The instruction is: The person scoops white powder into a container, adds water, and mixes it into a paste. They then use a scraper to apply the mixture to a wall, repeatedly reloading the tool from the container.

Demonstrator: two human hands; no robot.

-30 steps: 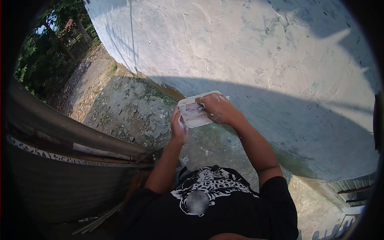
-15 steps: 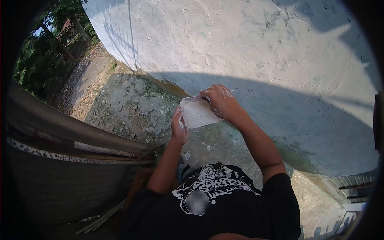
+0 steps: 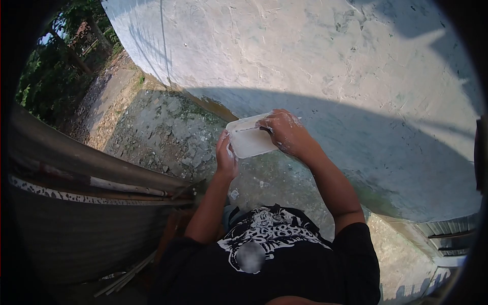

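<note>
The left hand (image 3: 225, 157) grasps the white tray (image 3: 250, 143) by its left edge; the right hand (image 3: 288, 133) curls over the other end, its grip unclear. Scraping seems underway, calling for a steady tray beside the wall (image 3: 315, 66).

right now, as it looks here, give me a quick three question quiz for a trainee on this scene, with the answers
1. What marks the back of the right hand?
2. True or false: a shadow lies across part of the rough-coated wall.
3. As the picture shows it, where does the left hand hold the shallow white tray? A) At its left end. B) At its right end. C) Nowhere; it is off the tray.

Key: 1. White smears. 2. True. 3. A.
</note>
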